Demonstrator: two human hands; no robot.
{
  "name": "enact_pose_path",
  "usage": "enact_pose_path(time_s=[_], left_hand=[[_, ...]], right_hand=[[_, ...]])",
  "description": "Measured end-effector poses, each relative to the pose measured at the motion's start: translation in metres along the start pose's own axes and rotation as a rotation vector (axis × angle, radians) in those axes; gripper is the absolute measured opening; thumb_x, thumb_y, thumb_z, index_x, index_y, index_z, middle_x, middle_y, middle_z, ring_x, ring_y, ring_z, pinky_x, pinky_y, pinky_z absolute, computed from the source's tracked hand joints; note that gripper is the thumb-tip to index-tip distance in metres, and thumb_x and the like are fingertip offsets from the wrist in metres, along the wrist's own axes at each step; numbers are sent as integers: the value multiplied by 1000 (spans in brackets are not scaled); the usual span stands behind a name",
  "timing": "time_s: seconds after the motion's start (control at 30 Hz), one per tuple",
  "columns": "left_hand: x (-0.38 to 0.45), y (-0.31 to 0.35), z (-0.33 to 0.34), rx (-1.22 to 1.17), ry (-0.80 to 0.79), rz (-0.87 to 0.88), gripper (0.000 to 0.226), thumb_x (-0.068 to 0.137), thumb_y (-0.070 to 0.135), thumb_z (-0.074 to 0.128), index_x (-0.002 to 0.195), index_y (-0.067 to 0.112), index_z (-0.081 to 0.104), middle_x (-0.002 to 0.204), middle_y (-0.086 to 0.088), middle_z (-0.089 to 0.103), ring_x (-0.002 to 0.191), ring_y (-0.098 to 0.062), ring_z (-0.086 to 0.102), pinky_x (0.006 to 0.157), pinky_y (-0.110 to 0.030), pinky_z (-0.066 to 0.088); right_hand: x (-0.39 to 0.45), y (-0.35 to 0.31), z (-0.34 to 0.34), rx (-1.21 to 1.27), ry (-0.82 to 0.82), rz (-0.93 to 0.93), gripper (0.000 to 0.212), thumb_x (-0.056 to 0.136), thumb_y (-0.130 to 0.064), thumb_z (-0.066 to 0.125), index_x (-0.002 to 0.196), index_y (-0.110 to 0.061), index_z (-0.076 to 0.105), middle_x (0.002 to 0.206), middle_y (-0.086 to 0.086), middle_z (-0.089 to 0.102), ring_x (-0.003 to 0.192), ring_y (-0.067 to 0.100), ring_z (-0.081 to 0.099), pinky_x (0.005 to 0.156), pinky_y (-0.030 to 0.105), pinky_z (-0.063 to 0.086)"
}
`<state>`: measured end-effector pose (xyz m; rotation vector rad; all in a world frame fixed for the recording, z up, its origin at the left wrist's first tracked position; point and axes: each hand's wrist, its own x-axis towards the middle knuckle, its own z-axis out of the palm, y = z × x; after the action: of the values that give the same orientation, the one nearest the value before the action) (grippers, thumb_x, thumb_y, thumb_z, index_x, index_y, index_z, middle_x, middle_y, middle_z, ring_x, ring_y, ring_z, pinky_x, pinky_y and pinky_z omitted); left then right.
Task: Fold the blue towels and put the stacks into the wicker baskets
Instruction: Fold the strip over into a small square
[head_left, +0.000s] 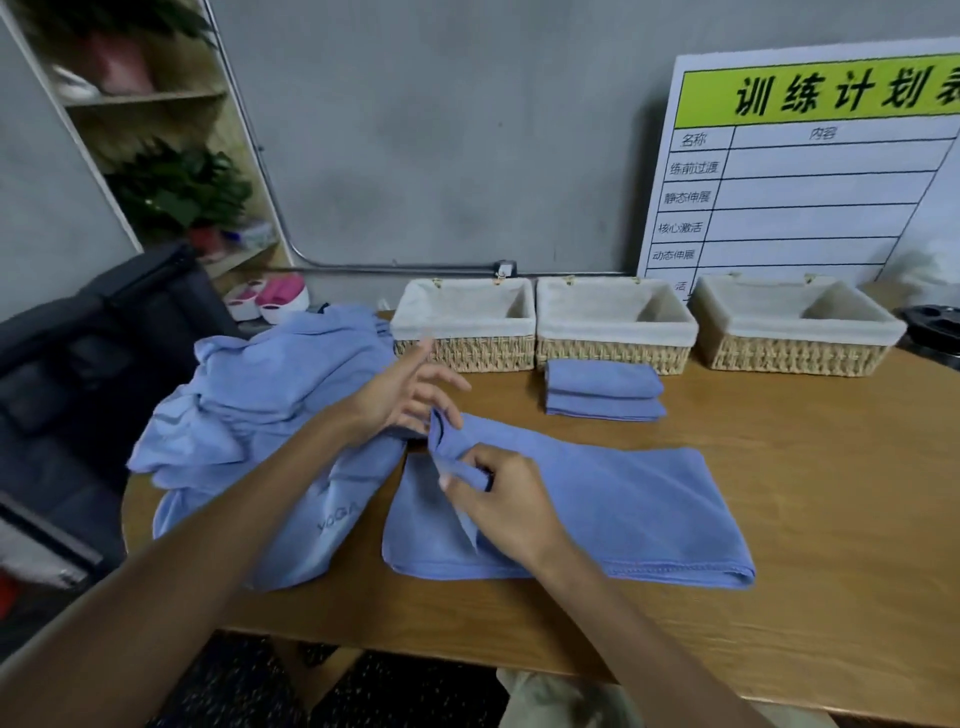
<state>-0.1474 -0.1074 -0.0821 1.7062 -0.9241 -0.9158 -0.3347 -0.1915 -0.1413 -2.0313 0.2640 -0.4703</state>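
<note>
A half-folded blue towel (613, 509) lies flat on the wooden table (831, 519) in front of me. My right hand (498, 499) pinches its raised left corner. My left hand (410, 389) hovers just above and left of that corner, fingers spread and relaxed, holding nothing. A heap of unfolded blue towels (260, 405) covers the table's left end. Two folded blue towels (602, 389) are stacked in front of the middle wicker basket (613, 332). The left basket (462, 327) and right basket (795, 332) flank it along the wall; all three have white liners and hold nothing.
A white schedule board (810, 171) leans on the wall behind the baskets. A dark chair (93, 364) stands left of the table, with a shelf of plants (171, 182) behind it. A black object (935, 327) sits at the far right edge.
</note>
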Motion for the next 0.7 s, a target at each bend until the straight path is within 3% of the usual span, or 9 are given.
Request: enact_pose_path(time_s=[0.13,0.2,0.27,0.37,0.43,0.47,0.57,0.63,0.7], left_hand=[[-8,-28,5,482,127,-21,86,69,99,25,95,31,71,79,1,76,84,-9,65,92,-37,48],[-7,-37,19,872,285,64,66,86,81,21,81,31,65,70,8,72,77,-8,64,85,-40,52],[-3,-36,49,990,451,235,52,93,61,28,80,23,61,69,4,68,72,-17,62,73,-41,52],[8,-31,122,789,403,353,42,95,43,35,110,25,70,107,4,72,100,-20,65,86,-36,51],[14,-34,169,827,260,302,62,95,49,21,140,23,55,147,3,53,134,-19,48,110,-37,39],[17,-38,185,910,196,252,70,94,54,14,151,24,41,161,4,33,148,-18,30,120,-39,25],[25,-47,196,1099,94,97,70,101,64,17,161,30,2,167,11,-14,153,-15,-16,124,-48,-4],[26,-51,188,1142,75,70,75,98,70,15,160,33,-6,165,12,-22,152,-16,-23,123,-51,-8],[23,-58,174,1162,77,35,79,93,76,12,159,36,-10,164,13,-23,151,-17,-23,123,-52,-8]], right_hand=[[-6,4,2,5,-142,95,29,91,-45,67,91,-16,72,77,-2,69,68,7,65,64,21,50],[-10,11,-19,37,-1,16,26,96,-42,61,82,-21,69,70,-3,67,64,10,66,64,26,50],[-11,27,-50,-61,198,-69,28,96,-39,54,75,-22,62,66,-3,63,63,9,59,66,30,47],[-14,64,-97,-283,364,-57,17,99,-26,55,86,-22,65,75,-7,65,70,13,59,68,37,48],[-21,93,-120,-441,304,-45,16,100,-26,51,102,-24,67,98,-5,70,90,19,65,80,42,52],[-27,105,-127,-548,222,-43,28,100,-35,44,115,-26,66,116,-2,69,108,23,64,90,44,51],[-36,120,-141,-842,-46,77,80,90,-68,-6,152,-36,35,161,-10,26,151,21,20,120,45,20],[-38,117,-146,-919,-125,164,98,72,-75,-31,156,-45,9,165,-16,0,154,16,-5,123,44,2],[-38,115,-144,-939,-139,206,103,63,-77,-38,154,-49,-2,165,-16,-10,152,16,-14,123,45,-4]])
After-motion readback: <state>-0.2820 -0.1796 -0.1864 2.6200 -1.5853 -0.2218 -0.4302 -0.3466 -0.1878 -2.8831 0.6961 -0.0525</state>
